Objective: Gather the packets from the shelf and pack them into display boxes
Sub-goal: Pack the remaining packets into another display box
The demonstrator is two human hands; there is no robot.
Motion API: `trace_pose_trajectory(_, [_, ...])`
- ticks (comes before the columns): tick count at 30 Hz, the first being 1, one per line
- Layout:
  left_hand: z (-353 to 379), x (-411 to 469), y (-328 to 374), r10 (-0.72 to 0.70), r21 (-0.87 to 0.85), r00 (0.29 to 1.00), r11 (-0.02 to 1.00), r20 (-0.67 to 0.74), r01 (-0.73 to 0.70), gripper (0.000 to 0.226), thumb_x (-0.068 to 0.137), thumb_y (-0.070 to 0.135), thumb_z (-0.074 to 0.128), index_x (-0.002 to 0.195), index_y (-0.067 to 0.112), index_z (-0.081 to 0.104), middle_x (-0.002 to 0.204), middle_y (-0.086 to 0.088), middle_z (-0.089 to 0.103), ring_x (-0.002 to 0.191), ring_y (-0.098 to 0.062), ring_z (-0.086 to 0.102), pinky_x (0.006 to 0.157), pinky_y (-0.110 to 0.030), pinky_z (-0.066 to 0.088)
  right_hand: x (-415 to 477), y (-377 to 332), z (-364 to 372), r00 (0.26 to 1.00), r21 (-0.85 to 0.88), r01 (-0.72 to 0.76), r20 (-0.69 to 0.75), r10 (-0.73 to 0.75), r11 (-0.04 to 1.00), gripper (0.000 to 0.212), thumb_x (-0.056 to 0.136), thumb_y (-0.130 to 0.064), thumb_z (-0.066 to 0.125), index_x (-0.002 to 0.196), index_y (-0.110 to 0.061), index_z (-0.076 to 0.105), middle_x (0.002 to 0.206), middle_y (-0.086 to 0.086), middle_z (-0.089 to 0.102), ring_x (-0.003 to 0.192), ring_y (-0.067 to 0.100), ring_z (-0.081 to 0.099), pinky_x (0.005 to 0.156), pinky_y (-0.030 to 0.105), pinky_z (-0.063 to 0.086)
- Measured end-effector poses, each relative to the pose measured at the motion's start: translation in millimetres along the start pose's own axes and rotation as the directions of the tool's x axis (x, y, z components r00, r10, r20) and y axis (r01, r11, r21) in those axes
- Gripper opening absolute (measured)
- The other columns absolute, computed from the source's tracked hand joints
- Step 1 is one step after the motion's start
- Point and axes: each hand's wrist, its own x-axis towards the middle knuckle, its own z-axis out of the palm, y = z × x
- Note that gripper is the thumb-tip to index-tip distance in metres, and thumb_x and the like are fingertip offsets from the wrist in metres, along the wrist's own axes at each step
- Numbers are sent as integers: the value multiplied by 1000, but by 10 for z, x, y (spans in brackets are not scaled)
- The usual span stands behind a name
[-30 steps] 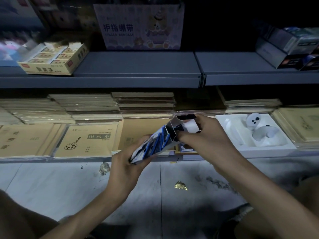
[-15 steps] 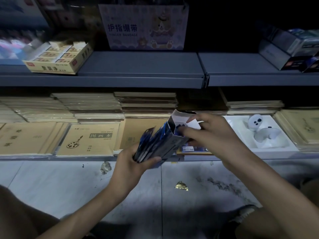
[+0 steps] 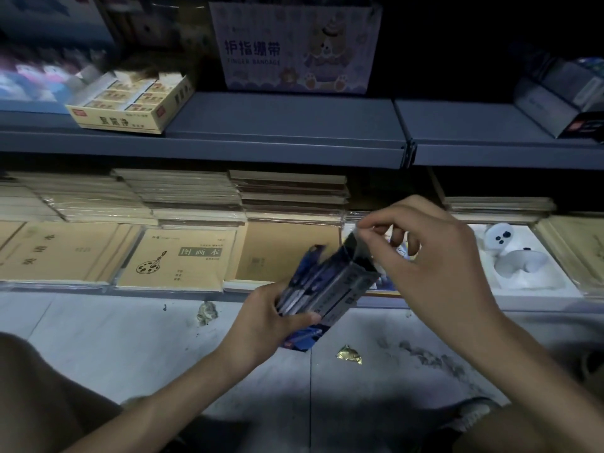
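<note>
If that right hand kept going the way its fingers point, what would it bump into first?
The right hand seems to pinch the box top, so that first; then the packets in the left hand. Depth unclear.

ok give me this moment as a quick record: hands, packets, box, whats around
left hand: grips a fanned bunch of blue packets together with the grey display box
right hand: fingers pinch the box's upper open end
box pose: tilted, held above the floor
packets inside box: cannot tell
lower shelf: notebooks, white tray
upper shelf: yellow carton, finger bandage box
on floor: gold wrapper
</note>
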Motion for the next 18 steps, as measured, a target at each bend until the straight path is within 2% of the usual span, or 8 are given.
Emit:
trace_pose_trajectory(1, [-6, 8, -20, 53, 90, 999, 994, 5, -53, 27, 82, 21, 86, 102, 34, 72, 95, 26, 75, 88, -1, 72, 76, -32, 63, -2, 5, 13, 998, -19, 44, 34, -43, 999, 9, 92, -16, 75, 97, -23, 79, 92, -12, 64, 81, 6, 60, 72, 14, 41])
trace_pose_trajectory(3, [-24, 14, -20, 158, 232, 987, 960, 23, -159, 39, 84, 23, 85, 117, 36, 70, 93, 47, 64, 90, 13, 65, 77, -12, 54, -1, 42, 43, 987, -56, 126, 103, -120, 990, 10, 93, -17, 74, 100, -22, 80, 94, -10, 65, 86, 6, 60, 75, 25, 49])
trace_pose_trajectory(6, [-51, 15, 13, 255, 311, 966, 915, 43, -256, 51, 85, 22, 84, 127, 42, 63, 91, 55, 57, 92, 20, 59, 75, -5, 45, -4, 100, 71, 956, -102, 215, 227, -187, 971, 15, 95, -23, 68, 102, -23, 81, 96, -11, 65, 92, 12, 60, 75, 38, 53])
trace_pose_trajectory(9, [-74, 30, 15, 286, 322, 958, 904, 34, -282, 47, 85, 20, 84, 126, 37, 69, 93, 42, 65, 96, 12, 63, 74, -4, 44, -18, 110, 71, 925, -97, 262, 307, -222, 960, 19, 97, -26, 63, 103, -24, 81, 99, -12, 66, 95, 11, 60, 77, 39, 53])
trace_pose_trajectory(12, [-109, 51, 11, 337, 339, 941, 881, 35, -329, 47, 86, 21, 83, 129, 33, 69, 107, 25, 72, 100, 5, 65, 77, -5, 45, -30, 100, 52, 906, -76, 289, 344, -247, 954, 21, 98, -27, 61, 105, -24, 80, 100, -14, 65, 96, 10, 59, 77, 35, 52])
trace_pose_trajectory(15, [-152, 75, -4, 366, 373, 929, 854, 62, -361, 49, 87, 22, 82, 133, 34, 66, 115, 19, 72, 102, 3, 66, 83, -16, 50, -43, 101, 47, 876, -93, 334, 397, -273, 938, 25, 99, -28, 55, 106, -25, 79, 103, -15, 64, 98, 9, 58, 75, 33, 52])
trace_pose_trajectory(18, [-174, 88, -16, 383, 431, 920, 819, 79, -378, 51, 87, 23, 82, 133, 36, 64, 116, 18, 71, 101, -2, 66, 83, -20, 51, -48, 95, 52, 870, -104, 349, 406, -281, 931, 26, 99, -27, 54, 105, -25, 79, 105, -13, 65, 100, 10, 58, 75, 35, 53])
